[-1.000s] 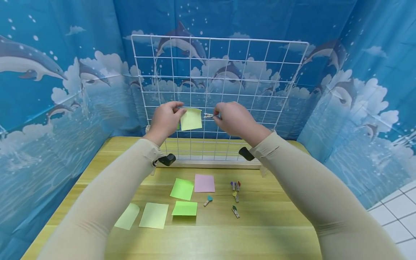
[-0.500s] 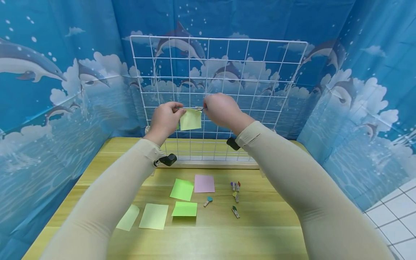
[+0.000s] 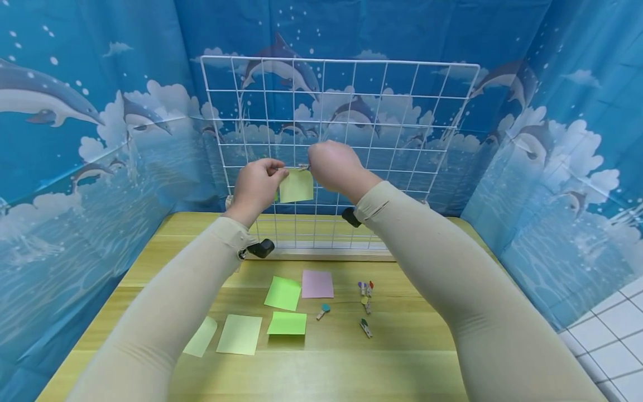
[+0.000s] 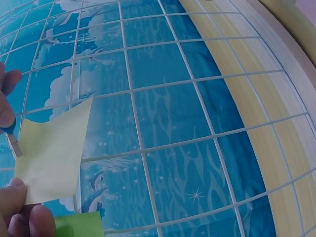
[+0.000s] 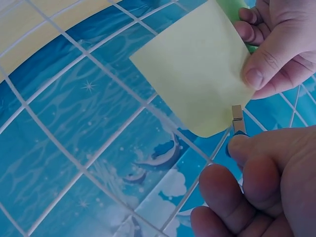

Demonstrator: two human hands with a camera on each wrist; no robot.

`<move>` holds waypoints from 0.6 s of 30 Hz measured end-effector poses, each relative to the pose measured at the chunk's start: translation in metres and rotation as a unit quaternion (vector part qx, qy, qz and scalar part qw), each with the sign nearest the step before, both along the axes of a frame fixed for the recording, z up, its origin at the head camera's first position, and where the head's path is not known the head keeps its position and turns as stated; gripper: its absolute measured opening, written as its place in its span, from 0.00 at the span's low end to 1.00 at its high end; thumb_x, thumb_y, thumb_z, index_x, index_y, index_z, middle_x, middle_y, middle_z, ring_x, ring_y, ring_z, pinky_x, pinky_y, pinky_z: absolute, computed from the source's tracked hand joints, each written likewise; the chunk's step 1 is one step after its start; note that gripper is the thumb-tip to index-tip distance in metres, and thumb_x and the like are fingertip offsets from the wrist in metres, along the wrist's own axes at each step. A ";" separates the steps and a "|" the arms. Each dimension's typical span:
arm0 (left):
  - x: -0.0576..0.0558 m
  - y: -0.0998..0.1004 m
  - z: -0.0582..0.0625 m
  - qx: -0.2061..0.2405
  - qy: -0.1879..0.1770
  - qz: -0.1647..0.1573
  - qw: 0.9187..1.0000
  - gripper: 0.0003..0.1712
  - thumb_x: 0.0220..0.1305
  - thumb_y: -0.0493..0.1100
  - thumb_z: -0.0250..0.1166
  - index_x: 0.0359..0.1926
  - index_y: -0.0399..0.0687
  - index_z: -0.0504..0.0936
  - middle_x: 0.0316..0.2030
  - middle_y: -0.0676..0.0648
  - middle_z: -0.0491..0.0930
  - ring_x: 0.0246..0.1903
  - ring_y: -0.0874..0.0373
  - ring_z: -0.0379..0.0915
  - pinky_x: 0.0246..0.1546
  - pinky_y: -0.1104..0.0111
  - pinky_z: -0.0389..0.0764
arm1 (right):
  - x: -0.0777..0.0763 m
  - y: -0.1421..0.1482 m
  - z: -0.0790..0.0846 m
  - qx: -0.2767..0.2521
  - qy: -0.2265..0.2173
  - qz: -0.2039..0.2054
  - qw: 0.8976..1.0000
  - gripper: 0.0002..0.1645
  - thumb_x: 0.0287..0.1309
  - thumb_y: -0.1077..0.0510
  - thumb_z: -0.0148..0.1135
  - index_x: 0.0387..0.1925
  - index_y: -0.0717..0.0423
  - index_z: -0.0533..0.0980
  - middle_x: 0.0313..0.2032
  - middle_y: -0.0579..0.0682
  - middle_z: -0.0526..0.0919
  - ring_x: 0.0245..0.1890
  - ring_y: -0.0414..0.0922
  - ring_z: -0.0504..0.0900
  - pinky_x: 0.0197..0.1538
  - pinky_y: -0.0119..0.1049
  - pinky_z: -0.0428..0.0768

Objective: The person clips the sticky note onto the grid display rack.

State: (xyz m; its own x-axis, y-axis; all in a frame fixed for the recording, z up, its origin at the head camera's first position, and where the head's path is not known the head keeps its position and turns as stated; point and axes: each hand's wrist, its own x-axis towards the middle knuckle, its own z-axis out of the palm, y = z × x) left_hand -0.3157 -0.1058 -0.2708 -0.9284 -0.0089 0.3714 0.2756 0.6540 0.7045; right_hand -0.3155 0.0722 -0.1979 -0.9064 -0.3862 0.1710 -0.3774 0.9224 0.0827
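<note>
A pale yellow sticky note (image 3: pixel 296 186) lies against the white wire grid (image 3: pixel 382 120). My left hand (image 3: pixel 257 187) pinches its upper left corner between thumb and fingers. At the note's top edge, my right hand (image 3: pixel 335 167) pinches a small wooden clothespin (image 5: pixel 238 119) with a blue end. The clothespin's tip overlaps the note's edge in the right wrist view. Part of a green sticky note (image 4: pixel 79 224) shows behind the left fingers, beside the yellow one. In the head view the right hand hides most of the clothespin.
On the wooden table (image 3: pixel 321 368) lie a pink note (image 3: pixel 317 284), a green note (image 3: pixel 283 293), a folded green note (image 3: pixel 287 323) and pale yellow notes (image 3: pixel 239 334). A blue-topped clothespin (image 3: pixel 323 311) and several other clothespins (image 3: pixel 365 328) lie to the right. A dolphin-print curtain (image 3: pixel 100 139) surrounds the table.
My right hand has moved left and slightly up, bringing the clothespin from beside the yellow note to its top edge. My left hand has kept its pinch on the corner.
</note>
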 end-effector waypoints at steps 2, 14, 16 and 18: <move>0.000 0.000 -0.001 0.002 0.000 -0.001 1.000 0.20 0.80 0.57 0.60 0.61 0.55 0.86 0.47 0.50 0.86 0.32 0.53 0.77 0.30 0.61 0.76 | 0.000 -0.001 0.001 0.010 -0.001 -0.003 1.000 0.12 0.79 0.56 0.54 0.51 0.55 0.81 0.44 0.51 0.87 0.38 0.45 0.85 0.46 0.41 0.88; 0.001 0.001 -0.002 0.008 0.001 0.000 1.000 0.19 0.79 0.57 0.61 0.60 0.55 0.86 0.46 0.51 0.86 0.33 0.53 0.78 0.30 0.62 0.77 | 0.004 -0.010 0.010 0.042 -0.006 0.005 0.999 0.11 0.78 0.60 0.55 0.50 0.56 0.82 0.43 0.51 0.87 0.35 0.45 0.84 0.40 0.39 0.86; 0.001 0.001 -0.003 0.009 0.003 -0.001 1.000 0.19 0.79 0.57 0.61 0.60 0.55 0.86 0.45 0.51 0.86 0.33 0.53 0.78 0.30 0.62 0.77 | 0.003 -0.011 0.011 0.045 -0.005 0.005 0.999 0.10 0.77 0.60 0.56 0.50 0.56 0.82 0.44 0.51 0.87 0.36 0.45 0.84 0.41 0.39 0.87; 0.000 0.000 -0.003 0.008 0.006 -0.001 1.000 0.19 0.79 0.56 0.61 0.60 0.54 0.86 0.44 0.50 0.86 0.32 0.53 0.78 0.30 0.62 0.77 | 0.004 -0.012 0.012 0.048 -0.007 0.003 0.999 0.10 0.77 0.60 0.57 0.50 0.56 0.82 0.45 0.51 0.87 0.37 0.45 0.84 0.43 0.39 0.87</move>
